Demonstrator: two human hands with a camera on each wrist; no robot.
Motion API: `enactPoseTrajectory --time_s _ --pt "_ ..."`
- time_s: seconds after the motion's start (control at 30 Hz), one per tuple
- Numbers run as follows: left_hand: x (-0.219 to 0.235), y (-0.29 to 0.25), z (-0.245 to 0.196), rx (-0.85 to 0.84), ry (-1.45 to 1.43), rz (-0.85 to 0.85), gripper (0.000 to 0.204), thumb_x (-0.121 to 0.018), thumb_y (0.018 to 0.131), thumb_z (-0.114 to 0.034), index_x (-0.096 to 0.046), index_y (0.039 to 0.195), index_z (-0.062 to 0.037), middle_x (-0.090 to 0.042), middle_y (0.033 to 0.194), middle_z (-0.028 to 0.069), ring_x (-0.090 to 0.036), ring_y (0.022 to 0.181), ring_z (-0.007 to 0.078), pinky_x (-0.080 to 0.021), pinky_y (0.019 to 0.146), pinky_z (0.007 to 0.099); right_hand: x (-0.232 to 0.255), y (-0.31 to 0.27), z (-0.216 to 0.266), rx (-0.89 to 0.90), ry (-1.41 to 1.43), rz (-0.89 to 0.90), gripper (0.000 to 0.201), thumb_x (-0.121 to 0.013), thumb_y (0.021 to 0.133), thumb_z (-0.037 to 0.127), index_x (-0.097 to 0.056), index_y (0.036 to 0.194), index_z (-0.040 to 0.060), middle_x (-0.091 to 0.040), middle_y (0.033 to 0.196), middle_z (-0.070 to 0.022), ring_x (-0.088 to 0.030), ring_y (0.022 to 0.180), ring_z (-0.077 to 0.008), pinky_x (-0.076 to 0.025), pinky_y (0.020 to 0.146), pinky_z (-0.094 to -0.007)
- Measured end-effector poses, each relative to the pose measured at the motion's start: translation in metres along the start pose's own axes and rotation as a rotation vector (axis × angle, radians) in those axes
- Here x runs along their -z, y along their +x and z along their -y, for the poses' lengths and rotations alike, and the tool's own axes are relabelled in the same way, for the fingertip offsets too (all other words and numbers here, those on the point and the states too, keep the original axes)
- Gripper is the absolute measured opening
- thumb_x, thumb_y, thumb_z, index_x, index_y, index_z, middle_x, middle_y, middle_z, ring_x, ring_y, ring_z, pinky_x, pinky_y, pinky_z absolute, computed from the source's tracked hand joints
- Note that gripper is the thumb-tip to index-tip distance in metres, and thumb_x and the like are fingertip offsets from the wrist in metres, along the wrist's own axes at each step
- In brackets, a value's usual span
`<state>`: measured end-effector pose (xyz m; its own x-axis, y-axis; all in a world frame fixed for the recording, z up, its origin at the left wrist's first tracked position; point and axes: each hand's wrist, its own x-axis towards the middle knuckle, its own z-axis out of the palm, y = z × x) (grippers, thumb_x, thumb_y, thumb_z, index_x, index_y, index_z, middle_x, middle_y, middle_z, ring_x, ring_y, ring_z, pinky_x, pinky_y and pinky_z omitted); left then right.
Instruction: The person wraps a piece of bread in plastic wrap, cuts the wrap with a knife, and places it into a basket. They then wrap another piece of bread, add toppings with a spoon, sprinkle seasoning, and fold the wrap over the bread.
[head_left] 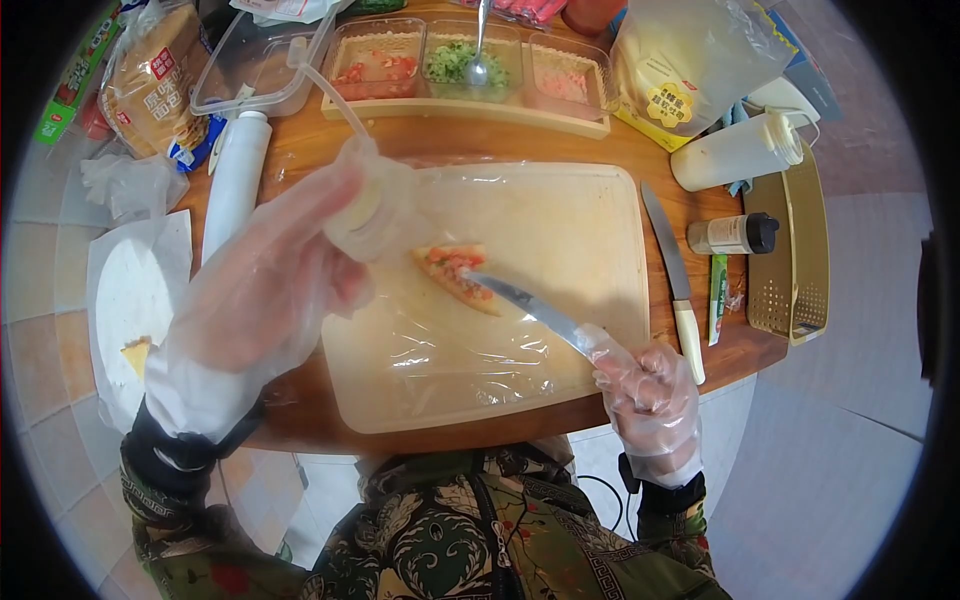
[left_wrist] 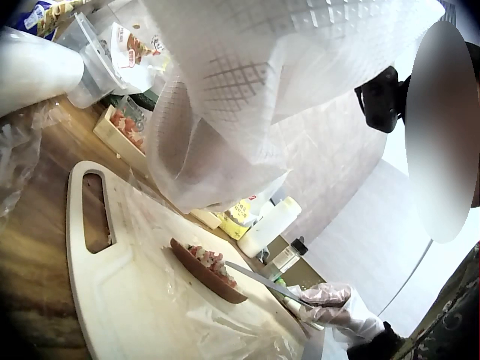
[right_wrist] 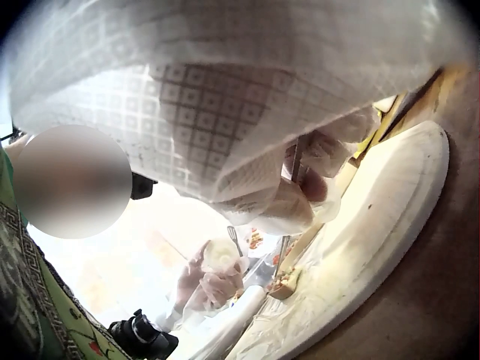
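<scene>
A boat-shaped piece of bread (head_left: 458,278), topped with red and pale diced filling, rests on plastic film over the white cutting board (head_left: 590,200). My right hand (head_left: 650,405), in a clear disposable glove, grips a knife (head_left: 535,308). Its tip lies on the filling, while its handle is hidden in the fingers. Left of the bread, my gloved left hand (head_left: 270,270) is raised and holds a small translucent bottle (head_left: 365,215) with a long bent tube. In the left wrist view the bread (left_wrist: 206,271) shows its brown side, with the knife blade (left_wrist: 262,281) reaching its filling.
A wooden tray (head_left: 480,107) of diced foods and a spoon (head_left: 477,70) stand behind the board. On the right lie a large knife (head_left: 668,245), a squeeze bottle (head_left: 735,152), a seasoning jar (head_left: 730,234) and a basket (head_left: 790,250). Bagged bread (head_left: 155,85) and a white roll (head_left: 237,180) are left.
</scene>
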<state>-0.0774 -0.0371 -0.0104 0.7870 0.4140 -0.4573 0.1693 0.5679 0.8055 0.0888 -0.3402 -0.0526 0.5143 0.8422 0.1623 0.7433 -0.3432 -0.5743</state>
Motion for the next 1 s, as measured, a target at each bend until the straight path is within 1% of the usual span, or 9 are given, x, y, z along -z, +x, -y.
enactPoseTrajectory --time_s 0.13,0.2,0.43,0.53,0.6,0.7,0.83,0.9,1.0 --pt "-0.004 0.0 0.0 0.003 -0.033 -0.041 0.043 -0.055 0.102 -0.046 -0.054 0.127 -0.0111 -0.06 0.101 -0.0016 -0.05 0.077 0.009 -0.037 0.063 0.025 -0.001 -0.005 -0.004 0.016 -0.04 0.001 0.053 -0.072 0.064 -0.014 -0.078 0.104 0.0191 -0.057 0.077 -0.0045 -0.057 0.064 -0.0227 -0.043 0.053 -0.0342" --pt "-0.001 0.0 0.0 -0.005 -0.004 -0.001 0.043 -0.055 0.102 -0.046 -0.054 0.127 -0.011 -0.06 0.1 -0.0016 -0.05 0.077 0.0092 -0.036 0.063 0.025 0.001 -0.008 -0.005 -0.04 -0.023 0.054 0.034 -0.074 0.073 -0.005 -0.078 0.101 0.0136 -0.052 0.084 -0.0059 -0.055 0.069 -0.0213 -0.045 0.058 -0.0344" --pt "0.0 -0.001 -0.001 0.005 -0.01 -0.018 0.043 -0.052 0.104 -0.046 -0.054 0.127 -0.0107 -0.059 0.1 -0.0016 -0.05 0.077 0.0098 -0.038 0.065 0.0253 0.008 -0.01 -0.004 -0.003 -0.04 0.05 0.031 -0.073 0.075 -0.005 -0.077 0.1 0.0122 -0.054 0.083 -0.0057 -0.057 0.072 -0.0237 -0.046 0.06 -0.0352" --pt "0.009 -0.001 0.002 0.012 -0.014 0.029 0.042 -0.05 0.104 -0.045 -0.054 0.128 -0.0104 -0.059 0.102 -0.0015 -0.05 0.079 0.0101 -0.038 0.066 0.0254 0.008 -0.013 -0.009 0.003 0.027 0.05 0.03 -0.073 0.075 -0.004 -0.076 0.101 0.0113 -0.056 0.085 -0.0061 -0.058 0.074 -0.0248 -0.046 0.061 -0.0363" --pt "0.014 -0.001 0.006 -0.032 -0.096 0.091 0.04 -0.054 0.104 -0.033 -0.058 0.133 -0.0066 -0.069 0.116 0.0041 -0.057 0.076 0.0114 -0.045 0.067 0.0252 0.009 -0.015 -0.011 0.025 0.023 0.049 0.03 -0.073 0.075 -0.004 -0.076 0.101 0.0106 -0.058 0.087 -0.0066 -0.059 0.075 -0.0246 -0.047 0.063 -0.0365" --pt "0.016 0.0 0.009 -0.036 -0.121 0.064 0.038 -0.054 0.104 -0.032 -0.059 0.132 -0.0075 -0.069 0.117 0.004 -0.057 0.075 0.0129 -0.046 0.068 0.0264 0.008 -0.018 -0.012 -0.017 -0.016 0.05 0.031 -0.073 0.074 -0.004 -0.076 0.101 0.0095 -0.058 0.088 -0.0069 -0.06 0.075 -0.0242 -0.048 0.064 -0.0362" --pt "0.013 -0.002 0.008 -0.024 0.004 0.043 0.04 -0.048 0.105 -0.043 -0.055 0.126 -0.0098 -0.06 0.106 -0.0007 -0.052 0.085 0.0101 -0.04 0.069 0.0257 0.003 -0.024 -0.017 -0.079 0.09 0.06 0.032 -0.073 0.073 -0.005 -0.076 0.102 0.009 -0.058 0.087 -0.0069 -0.06 0.077 -0.024 -0.048 0.065 -0.0363" --pt "0.014 -0.002 0.011 -0.086 0.074 0.033 0.041 -0.048 0.105 -0.044 -0.055 0.126 -0.0096 -0.06 0.106 -0.0007 -0.052 0.085 0.0101 -0.04 0.069 0.0257 -0.001 -0.024 -0.018 -0.004 -0.014 0.003 0.047 -0.077 0.066 -0.007 -0.078 0.103 0.0207 -0.056 0.08 -0.004 -0.058 0.068 -0.0247 -0.047 0.057 -0.0372" --pt "0.004 -0.003 0.002 -0.035 0.028 0.061 0.041 -0.049 0.105 -0.043 -0.054 0.127 -0.0093 -0.06 0.105 -0.0002 -0.052 0.083 0.0112 -0.039 0.067 0.0258 -0.003 -0.023 -0.015 -0.003 -0.024 -0.003 0.048 -0.077 0.065 -0.008 -0.078 0.104 0.0212 -0.056 0.079 -0.0043 -0.058 0.066 -0.0246 -0.047 0.057 -0.0368"
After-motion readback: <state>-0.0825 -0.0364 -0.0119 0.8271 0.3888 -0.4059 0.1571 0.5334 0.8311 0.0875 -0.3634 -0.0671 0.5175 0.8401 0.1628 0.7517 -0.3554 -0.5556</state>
